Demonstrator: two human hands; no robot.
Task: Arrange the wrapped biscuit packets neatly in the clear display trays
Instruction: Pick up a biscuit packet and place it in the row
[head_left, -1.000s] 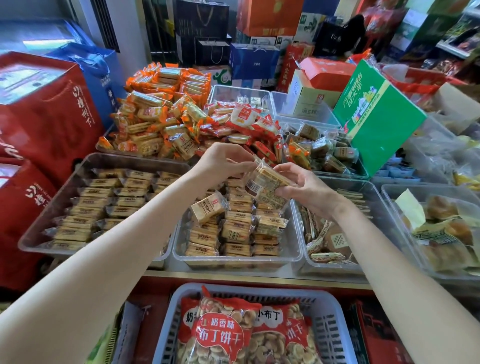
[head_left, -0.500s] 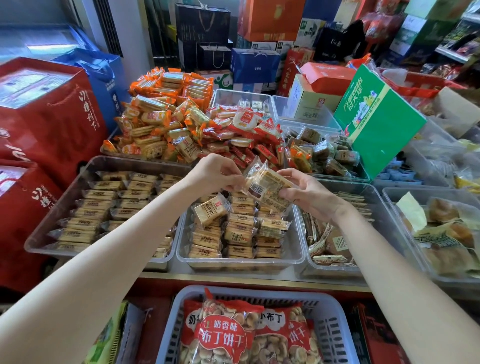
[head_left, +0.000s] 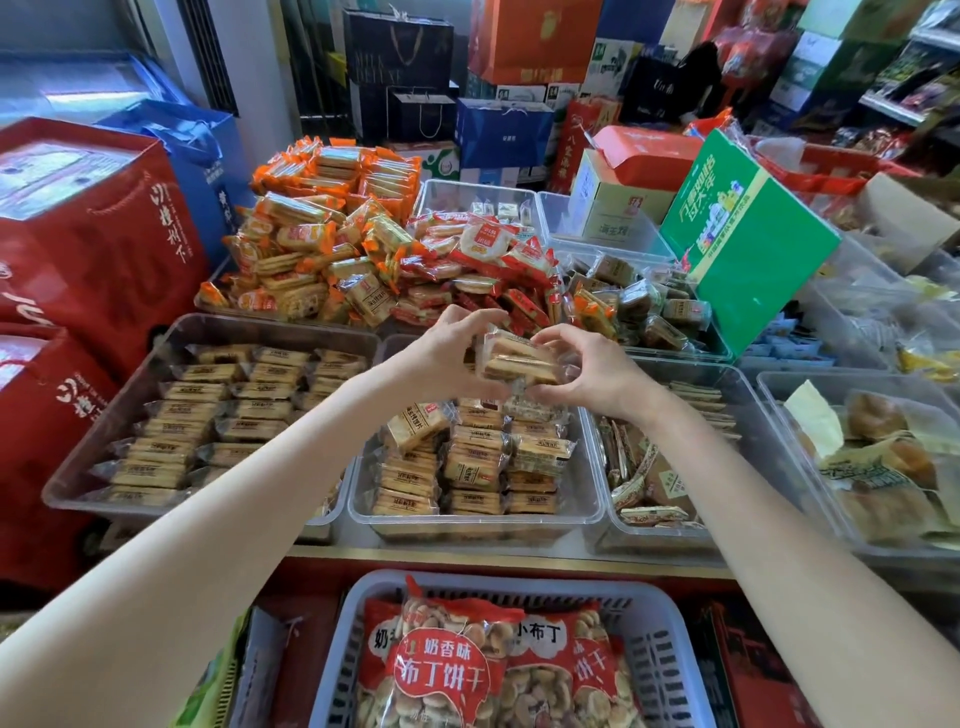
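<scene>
A small stack of clear-wrapped tan biscuit packets (head_left: 519, 359) is held above the far end of the middle clear tray (head_left: 475, 522). My left hand (head_left: 447, 351) grips its left end and my right hand (head_left: 587, 371) grips its right end, fingers curled round the wrappers. Below them the middle tray holds rows of the same packets (head_left: 475, 462), with one packet (head_left: 415, 423) lying tilted on top at the left. The left clear tray (head_left: 104, 447) holds flat rows of similar packets.
Heaps of orange packets (head_left: 322, 244) and red packets (head_left: 488, 270) lie behind the trays. A green box (head_left: 748, 244) leans at the right. More clear trays (head_left: 810, 519) stand to the right. A grey basket (head_left: 670, 629) of bagged biscuits sits below.
Both hands have turned the held packets from tilted to nearly level and closed in round them, keeping them above the far end of the middle tray.
</scene>
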